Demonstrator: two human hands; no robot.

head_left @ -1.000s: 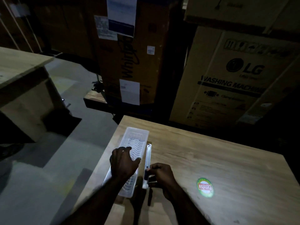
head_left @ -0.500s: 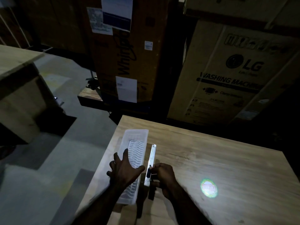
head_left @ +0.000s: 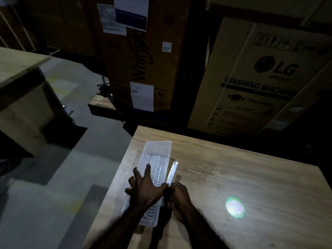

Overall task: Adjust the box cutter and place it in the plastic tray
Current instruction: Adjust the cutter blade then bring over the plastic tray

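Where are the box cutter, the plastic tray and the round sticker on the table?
box cutter [head_left: 172, 172]: head view, on its pale metal body.
plastic tray [head_left: 159, 146]: head view, on its far end.
round sticker [head_left: 235, 207]: head view, on its centre.

Box cutter and plastic tray: position on wooden table.
Tray: clear, long, rectangular, ribbed floor, lying flat near left table edge, long axis running away from viewer. Cutter: slim, pale metallic body (near end hidden in grip), lying just beside tray's right wall, parallel, outside tray.
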